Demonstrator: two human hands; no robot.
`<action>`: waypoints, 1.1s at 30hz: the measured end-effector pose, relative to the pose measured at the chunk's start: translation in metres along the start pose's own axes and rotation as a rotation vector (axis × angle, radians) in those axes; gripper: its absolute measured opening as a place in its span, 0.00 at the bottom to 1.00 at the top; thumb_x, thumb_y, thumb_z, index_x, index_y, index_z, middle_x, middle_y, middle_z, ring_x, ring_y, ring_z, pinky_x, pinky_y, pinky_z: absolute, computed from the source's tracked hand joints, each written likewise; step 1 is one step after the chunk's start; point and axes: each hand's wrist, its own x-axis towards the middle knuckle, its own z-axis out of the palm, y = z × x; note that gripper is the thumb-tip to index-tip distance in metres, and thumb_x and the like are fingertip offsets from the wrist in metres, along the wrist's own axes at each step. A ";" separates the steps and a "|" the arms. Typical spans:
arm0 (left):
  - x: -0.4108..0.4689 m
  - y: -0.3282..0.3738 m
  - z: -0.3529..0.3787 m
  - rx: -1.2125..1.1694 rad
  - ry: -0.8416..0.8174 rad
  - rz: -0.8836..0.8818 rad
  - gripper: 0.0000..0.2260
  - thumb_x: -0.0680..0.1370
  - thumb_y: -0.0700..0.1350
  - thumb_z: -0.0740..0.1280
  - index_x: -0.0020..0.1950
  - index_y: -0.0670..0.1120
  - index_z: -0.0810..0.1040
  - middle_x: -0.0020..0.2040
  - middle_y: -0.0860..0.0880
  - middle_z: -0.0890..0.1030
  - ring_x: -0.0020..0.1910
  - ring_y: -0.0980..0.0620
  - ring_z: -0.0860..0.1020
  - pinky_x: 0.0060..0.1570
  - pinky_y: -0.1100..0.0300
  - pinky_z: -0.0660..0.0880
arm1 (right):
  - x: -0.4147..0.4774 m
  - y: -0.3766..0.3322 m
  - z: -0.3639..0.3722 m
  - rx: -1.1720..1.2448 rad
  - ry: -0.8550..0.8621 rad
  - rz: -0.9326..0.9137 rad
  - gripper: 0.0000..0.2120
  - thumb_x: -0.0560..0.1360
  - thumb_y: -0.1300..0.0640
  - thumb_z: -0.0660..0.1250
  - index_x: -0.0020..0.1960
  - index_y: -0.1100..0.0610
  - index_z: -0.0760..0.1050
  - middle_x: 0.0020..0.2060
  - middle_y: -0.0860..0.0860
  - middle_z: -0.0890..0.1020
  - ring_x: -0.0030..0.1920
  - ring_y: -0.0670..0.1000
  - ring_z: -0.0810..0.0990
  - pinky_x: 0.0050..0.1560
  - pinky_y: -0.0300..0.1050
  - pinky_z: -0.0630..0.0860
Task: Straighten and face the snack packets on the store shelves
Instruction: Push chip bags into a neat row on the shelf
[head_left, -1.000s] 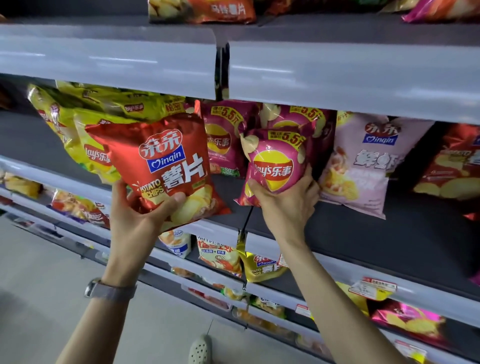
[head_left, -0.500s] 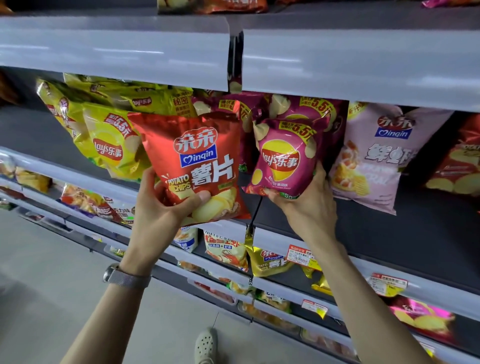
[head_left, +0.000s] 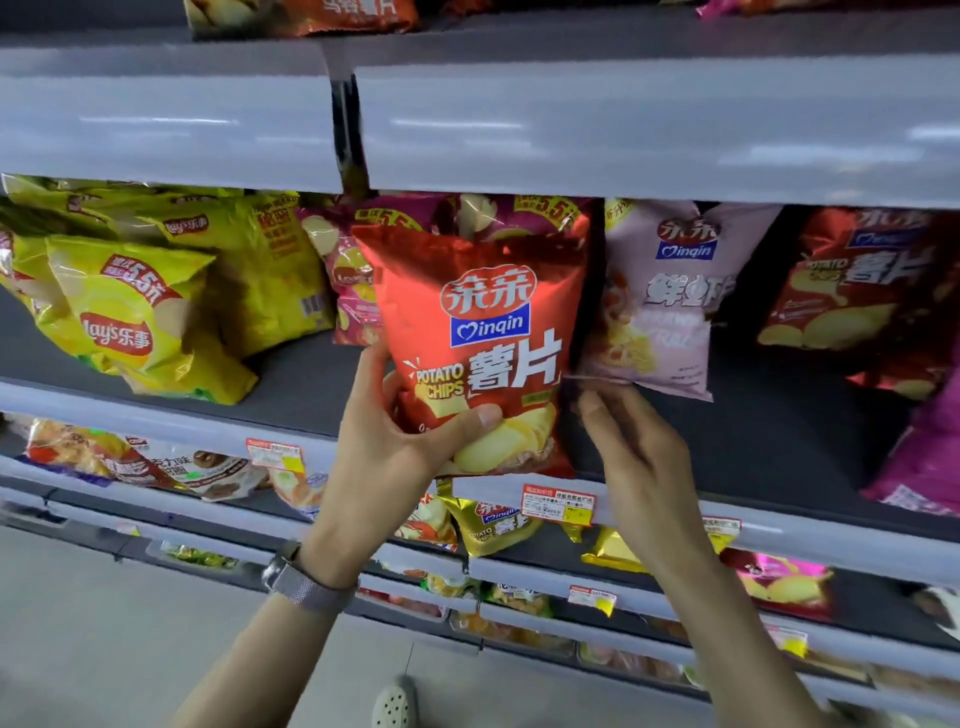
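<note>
**Head view: red packet up in the left hand, its row further right**

Far left on the middle shelf (head_left: 291, 387), the yellow packets (head_left: 130, 317) slump forward at a tilt, labels out but not square. Next along, magenta packets (head_left: 358, 275) stand at the back, mostly hidden.

In front of them my left hand (head_left: 410, 441) grips the red packet (head_left: 488, 332) by its lower left corner, thumb pressed across the front and fingers curled behind. The packet is upright with its label to the aisle and its bottom edge level with the shelf's front lip. I cannot tell whether it rests on the shelf or hangs clear.

My right hand (head_left: 639, 457) holds nothing. Its fingers are loosely extended, with the tips just under the lower left corner of the pink packet (head_left: 660, 306), which sits a little askew. Contact there is too blurred to call. Further right, dark red packets (head_left: 852, 291) of what looks like the same brand sit at the back, with bare shelf in front of them.

I judge the step to be placing the red one with its own kind. I'd keep the grip low and light so the chips aren't crushed and right the pink packet with the free hand first. Then I'd set the red one down on its bottom seam, label square to the front.
</note>
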 end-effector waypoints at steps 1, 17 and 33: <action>0.001 -0.001 0.011 0.002 -0.024 0.004 0.33 0.67 0.40 0.82 0.69 0.48 0.72 0.57 0.48 0.87 0.54 0.48 0.87 0.50 0.47 0.86 | -0.005 -0.002 -0.008 0.037 -0.003 0.014 0.11 0.84 0.48 0.62 0.62 0.47 0.79 0.52 0.35 0.84 0.57 0.37 0.81 0.52 0.29 0.75; 0.037 -0.022 0.211 0.097 -0.270 0.180 0.38 0.67 0.49 0.85 0.70 0.51 0.69 0.59 0.57 0.84 0.55 0.61 0.84 0.60 0.53 0.83 | -0.017 0.029 -0.112 -0.086 0.456 0.103 0.22 0.80 0.52 0.71 0.72 0.46 0.72 0.61 0.36 0.80 0.62 0.35 0.77 0.57 0.24 0.69; 0.060 -0.027 0.288 0.330 -0.427 0.201 0.37 0.76 0.51 0.78 0.79 0.46 0.62 0.69 0.46 0.80 0.67 0.46 0.80 0.69 0.50 0.76 | -0.008 0.020 -0.117 -0.048 0.390 0.326 0.38 0.77 0.51 0.68 0.83 0.49 0.56 0.77 0.49 0.70 0.76 0.50 0.68 0.77 0.53 0.66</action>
